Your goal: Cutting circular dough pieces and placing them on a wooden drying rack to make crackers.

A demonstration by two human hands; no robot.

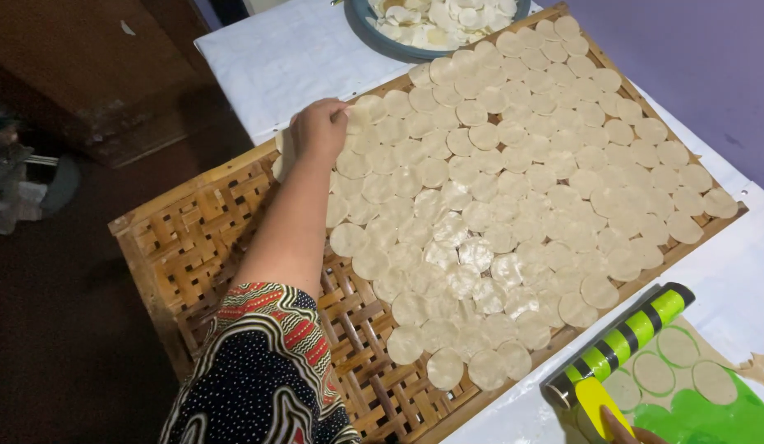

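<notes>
My left hand point(318, 127) pinches a small stack of dough discs point(281, 148), fingers closed, at the woven tray's point(193, 238) far-left edge; laid discs point(513, 164) overlap, so I judge they could stick. My right hand point(624, 429) barely shows at the counter's near edge by the striped roller point(620, 345); I cannot tell its grip.

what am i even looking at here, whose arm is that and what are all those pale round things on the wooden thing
This is one picture from a camera worn on a person's head, looking down at their own arms. There is no machine. The left hand reaches out over a woven bamboo tray and touches the pale dough discs near the tray's far left edge. It seems to hold one or a few of them; the fingers are hard to see. The discs lie in overlapping rows over most of the tray. Only a fingertip of the right hand shows at the bottom edge, on a yellow tool beside a green-and-black striped roller. Below that is a green mat with rolled dough cut into circles. At the top sits a bowl of dough pieces. All rests on a white table cover.
</notes>
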